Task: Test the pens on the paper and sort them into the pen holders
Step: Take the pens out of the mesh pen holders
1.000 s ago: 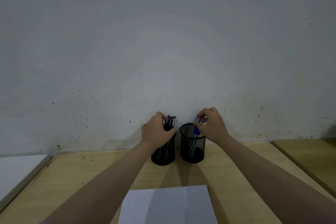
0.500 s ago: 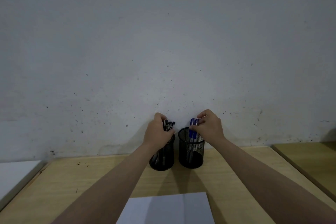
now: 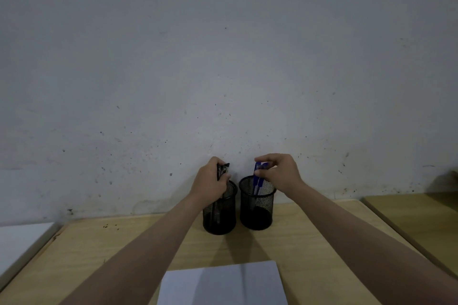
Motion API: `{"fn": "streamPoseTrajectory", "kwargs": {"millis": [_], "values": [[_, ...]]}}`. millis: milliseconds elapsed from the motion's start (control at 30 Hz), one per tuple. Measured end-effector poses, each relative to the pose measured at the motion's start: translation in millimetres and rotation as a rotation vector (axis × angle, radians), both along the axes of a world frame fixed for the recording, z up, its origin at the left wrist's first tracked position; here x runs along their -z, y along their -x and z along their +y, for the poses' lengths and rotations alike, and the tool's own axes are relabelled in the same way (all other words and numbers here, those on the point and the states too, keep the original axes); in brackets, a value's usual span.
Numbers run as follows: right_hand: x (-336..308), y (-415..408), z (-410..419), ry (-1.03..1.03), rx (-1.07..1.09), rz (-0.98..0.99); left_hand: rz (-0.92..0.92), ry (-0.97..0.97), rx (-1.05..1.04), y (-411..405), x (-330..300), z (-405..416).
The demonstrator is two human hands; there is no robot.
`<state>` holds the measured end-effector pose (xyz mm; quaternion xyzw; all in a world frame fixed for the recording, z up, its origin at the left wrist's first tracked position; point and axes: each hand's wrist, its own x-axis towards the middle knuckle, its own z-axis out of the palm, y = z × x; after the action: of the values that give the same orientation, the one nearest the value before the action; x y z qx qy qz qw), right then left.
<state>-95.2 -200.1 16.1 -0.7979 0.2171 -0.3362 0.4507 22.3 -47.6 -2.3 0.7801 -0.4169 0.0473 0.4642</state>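
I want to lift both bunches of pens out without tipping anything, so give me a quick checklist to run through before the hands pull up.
1. Left hand grips the black pens: ok, fingers curled round the bunch.
2. Right hand pinches the blue pens: ok, fingertips on their tops.
3. Both holders upright: ok, left pen holder and right pen holder stand on the table, side by side, apart.
4. Pens free inside the mesh: cannot tell, the lower ends are dim.
5. Paper ready for testing: ok, lies flat at the near edge, nothing on it.
6. Holders braced against lifting with the pens: not ok, no hand steadies them.
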Motion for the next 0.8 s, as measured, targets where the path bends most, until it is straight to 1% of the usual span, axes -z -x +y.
{"fn": "streamPoseTrajectory", "kwargs": {"millis": [100,167,233,333,433,533,600,667,800], "values": [[-12,8,2,0.014,0.007,-0.034,0.043,0.101,0.024,5,-10,5],[-24,15,7,0.015,0.028,-0.102,0.092,0.195,0.033,10,-22,10],[-38,22,14,-0.011,0.061,-0.214,0.125,0.296,0.042,16,-37,15],[-57,36,32,-0.073,0.093,-0.409,0.109,0.446,0.036,24,-60,25],[-65,50,52,-0.156,0.040,-0.509,0.093,0.573,0.004,33,-78,39],[-54,59,68,-0.265,-0.038,-0.508,0.162,0.674,-0.017,42,-82,56],[-36,61,79,-0.292,-0.057,-0.477,0.221,0.705,-0.046,46,-75,68],[-16,64,90,-0.326,-0.047,-0.436,0.323,0.725,-0.068,47,-60,79],[28,66,100,-0.492,0.015,-0.355,0.581,0.754,-0.102,44,-19,93]]}}
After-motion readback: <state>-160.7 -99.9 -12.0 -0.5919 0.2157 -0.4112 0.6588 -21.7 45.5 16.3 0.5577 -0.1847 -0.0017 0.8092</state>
